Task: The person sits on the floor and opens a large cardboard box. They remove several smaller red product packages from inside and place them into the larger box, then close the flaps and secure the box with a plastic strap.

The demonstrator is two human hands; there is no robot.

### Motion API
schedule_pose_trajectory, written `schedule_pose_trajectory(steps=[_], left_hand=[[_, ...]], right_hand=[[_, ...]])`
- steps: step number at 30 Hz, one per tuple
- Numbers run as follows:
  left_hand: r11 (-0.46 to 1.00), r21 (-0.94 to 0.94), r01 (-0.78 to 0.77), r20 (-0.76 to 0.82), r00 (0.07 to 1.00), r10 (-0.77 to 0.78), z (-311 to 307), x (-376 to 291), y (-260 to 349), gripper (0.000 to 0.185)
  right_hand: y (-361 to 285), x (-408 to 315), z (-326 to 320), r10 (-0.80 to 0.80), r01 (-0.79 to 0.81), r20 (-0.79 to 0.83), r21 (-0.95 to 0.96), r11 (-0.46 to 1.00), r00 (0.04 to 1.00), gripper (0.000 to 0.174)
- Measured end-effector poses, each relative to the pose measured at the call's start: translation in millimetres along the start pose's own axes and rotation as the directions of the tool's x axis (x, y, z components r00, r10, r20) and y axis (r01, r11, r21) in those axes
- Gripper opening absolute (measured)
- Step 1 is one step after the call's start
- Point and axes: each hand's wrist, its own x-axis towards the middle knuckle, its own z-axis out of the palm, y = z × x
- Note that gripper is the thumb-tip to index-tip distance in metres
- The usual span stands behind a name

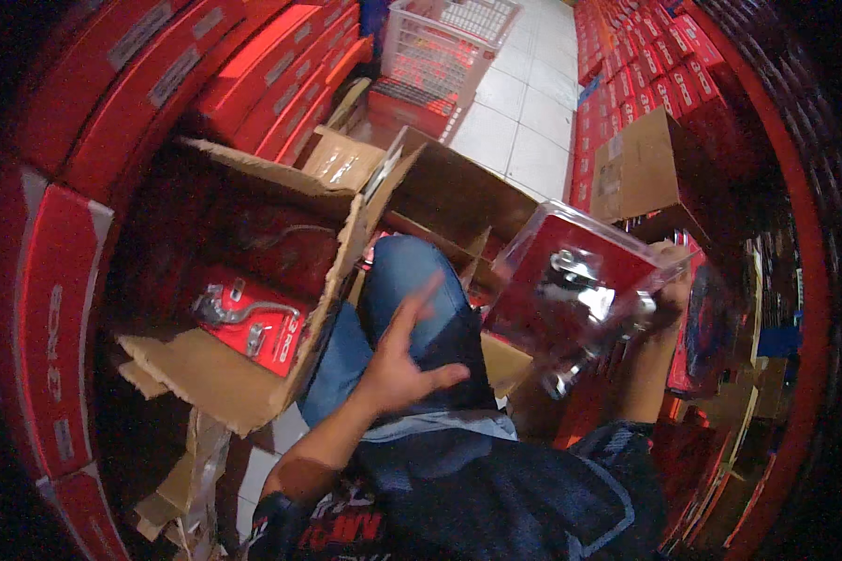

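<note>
My left hand (407,357) hovers over my knee with nothing in it, its fingers spread. At the right, my right hand (673,273) grips the upper right edge of a clear plastic blister pack (519,287). Shiny metal parts lie against the pack's red backing, and the lower ones are blurred. To the left, an opened cardboard box (231,382) holds a red-backed pack (270,336) with a metal lever and small parts. Another opened cardboard box (456,175) with cardboard dividers stands beyond my knees, partly hidden by the pack and my leg.
Red boxes (274,84) are stacked at the left, and more red boxes (652,77) line the far right. A plastic crate (428,56) stands on the white tiled floor (519,119). A cardboard box (638,168) sits at the right near a red shelf post (807,210).
</note>
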Motion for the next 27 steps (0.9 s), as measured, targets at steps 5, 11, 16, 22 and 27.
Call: schedule_pose_trajectory(steps=[5,11,16,22,27], left_hand=[[0.933,-0.324,0.154,0.226,0.971,-0.082,-15.2,5.3,-24.3,0.097],[0.778,-0.463,0.424,0.109,0.899,-0.425,-45.1,-50.3,-71.4,0.088],[0.778,-0.520,0.354,0.075,0.926,-0.371,-33.0,-62.9,-118.0,0.076],[0.707,-0.589,0.392,0.130,0.909,-0.395,-27.8,-58.8,-145.2,0.056],[0.465,-0.697,0.546,0.255,0.795,-0.551,-23.2,-73.3,-127.6,0.046]], right_hand=[[-1.8,45.5,93.5,0.307,-0.295,-0.104,0.116,0.948,0.946,0.060],[8.2,24.7,170.3,0.388,-0.375,-0.104,0.121,0.919,0.916,0.062],[-43.4,70.0,187.2,0.145,-0.148,-0.067,-0.033,0.989,0.987,0.051],[-102.7,167.6,333.7,0.066,-0.060,-0.006,0.318,0.946,0.998,0.051],[-79.1,206.0,458.7,-0.161,0.104,0.427,0.154,0.983,0.890,0.038]])
